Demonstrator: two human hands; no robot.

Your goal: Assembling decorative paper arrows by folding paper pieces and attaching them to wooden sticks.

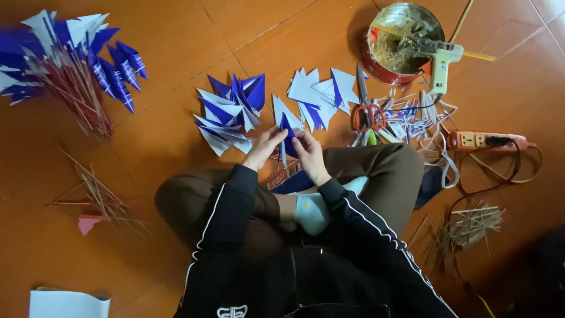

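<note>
1. Red-handled scissors (366, 112), a glue gun (442, 66) and a tin (400, 44) lie on the floor (176, 35) beyond.
2. Blue paper pieces (232, 112) are piled just ahead.
3. Left hand (265, 147) and right hand (307, 150) each close their grip on one blue folded paper (288, 132), held between them above the knees.

The orange tiled floor (176, 35) carries heaps of blue-and-white paper triangles (232, 112), red-handled scissors (367, 112), a round red tin (400, 44), an orange power strip (485, 140) and thin wooden sticks (97, 194).
</note>
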